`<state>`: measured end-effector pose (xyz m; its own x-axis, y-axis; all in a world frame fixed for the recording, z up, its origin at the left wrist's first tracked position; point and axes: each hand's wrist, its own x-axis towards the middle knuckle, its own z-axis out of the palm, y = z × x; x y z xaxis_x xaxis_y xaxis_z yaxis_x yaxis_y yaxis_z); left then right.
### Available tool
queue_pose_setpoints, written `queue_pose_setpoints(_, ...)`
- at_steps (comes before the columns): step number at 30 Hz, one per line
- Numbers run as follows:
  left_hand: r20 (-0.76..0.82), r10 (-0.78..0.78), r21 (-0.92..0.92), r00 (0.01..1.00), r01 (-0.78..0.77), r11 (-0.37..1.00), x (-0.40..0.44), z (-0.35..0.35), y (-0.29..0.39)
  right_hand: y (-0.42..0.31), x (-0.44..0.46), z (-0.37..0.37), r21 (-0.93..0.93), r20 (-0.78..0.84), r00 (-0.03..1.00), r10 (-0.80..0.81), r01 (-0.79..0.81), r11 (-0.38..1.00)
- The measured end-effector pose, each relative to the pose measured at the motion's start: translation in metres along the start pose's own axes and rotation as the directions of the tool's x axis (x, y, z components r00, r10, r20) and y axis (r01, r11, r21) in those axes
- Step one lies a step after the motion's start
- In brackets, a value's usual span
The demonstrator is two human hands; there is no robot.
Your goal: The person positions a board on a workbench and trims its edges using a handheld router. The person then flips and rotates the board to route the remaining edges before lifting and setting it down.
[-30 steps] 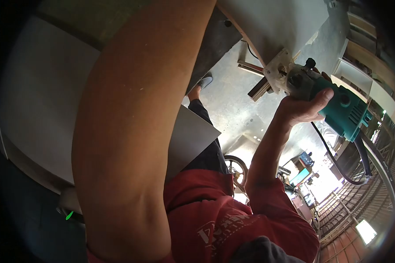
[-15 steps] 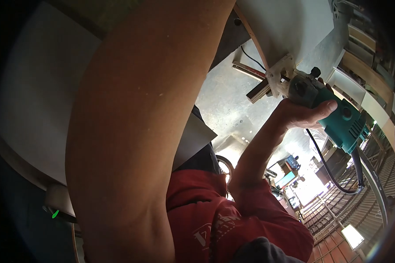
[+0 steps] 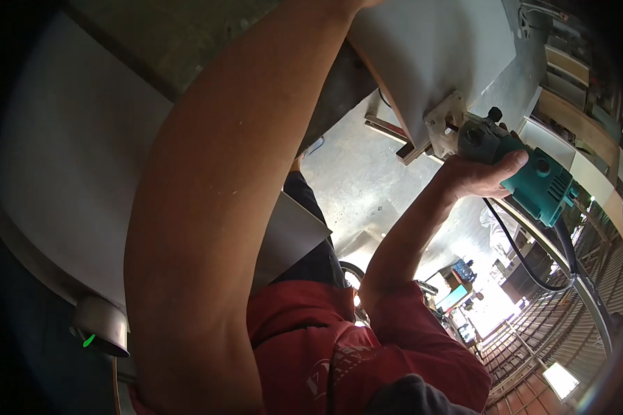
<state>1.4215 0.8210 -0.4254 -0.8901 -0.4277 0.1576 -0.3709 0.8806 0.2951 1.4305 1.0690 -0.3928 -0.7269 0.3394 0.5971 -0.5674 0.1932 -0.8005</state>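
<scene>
My right hand (image 3: pixel 481 178) is wrapped round the teal body of a trim router (image 3: pixel 543 183), its thumb lying along the housing. The router is held on its side, and its clear base plate (image 3: pixel 444 124) is at the curved edge of a pale panel (image 3: pixel 429 52). Whether the plate touches that edge, I cannot tell. My left arm (image 3: pixel 221 180) reaches up across the view over the work. Only the base of my left hand (image 3: pixel 368 3) shows at the top border, near the panel; its fingers are out of frame.
A black power cord (image 3: pixel 516 245) loops below the router. Brown rails (image 3: pixel 386 128) lie beyond the panel's edge. A large pale sheet (image 3: pixel 69 152) is on the left, with a metal cup (image 3: pixel 102 325) beneath it. Shelving (image 3: pixel 567 104) lines the right side.
My left forearm has swung slightly left and down, bringing the base of the hand into view. The router shifted only slightly against the panel edge. More of the metal cup shows.
</scene>
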Motion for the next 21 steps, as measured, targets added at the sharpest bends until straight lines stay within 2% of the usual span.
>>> queue_pose_setpoints(5,-0.020,0.005,-0.013,1.000,-0.005,1.000,-0.017,-0.006,-0.010,0.003,-0.001,0.000,0.056,0.018,1.000,-0.015,0.014,0.998)
queue_pose_setpoints(15,-0.008,0.019,0.020,1.000,-0.019,1.000,-0.052,-0.023,-0.029,-0.003,-0.004,0.002,0.052,-0.018,1.000,-0.009,0.010,0.999)
queue_pose_setpoints(21,-0.016,0.026,0.049,1.000,-0.026,0.998,-0.073,-0.026,-0.040,-0.002,0.000,0.002,0.033,-0.035,0.995,-0.089,0.090,0.995)
